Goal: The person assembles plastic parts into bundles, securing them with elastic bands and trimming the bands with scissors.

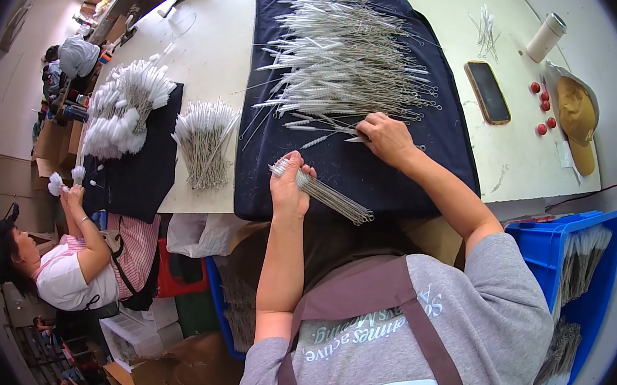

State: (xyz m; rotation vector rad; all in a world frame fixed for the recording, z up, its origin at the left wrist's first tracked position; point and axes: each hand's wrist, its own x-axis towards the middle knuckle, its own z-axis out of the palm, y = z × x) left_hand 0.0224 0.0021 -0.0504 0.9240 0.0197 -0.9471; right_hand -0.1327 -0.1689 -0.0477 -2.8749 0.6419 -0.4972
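Upright in front of me, my left hand (291, 185) is closed round a bundle of thin wire straw brushes (337, 199). Their white bristles point left and their looped wire ends point to the lower right. My right hand (386, 137) reaches to the near edge of a big heap of the same brushes (337, 54), spread on a dark cloth (431, 156). Its fingers are pinched at the wires of a few loose brushes (316, 141); the fingertips are partly hidden. A pale pointed tip shows beside them.
Left of the cloth stand a brush bundle (206, 142) and a larger white-tufted pile (127, 108). A co-worker (86, 260) holds brushes there. At right lie a phone (487, 92), red balls (545, 105), a cap (577, 118) and a bottle (546, 37). Blue crates (541, 241) hold more brushes.
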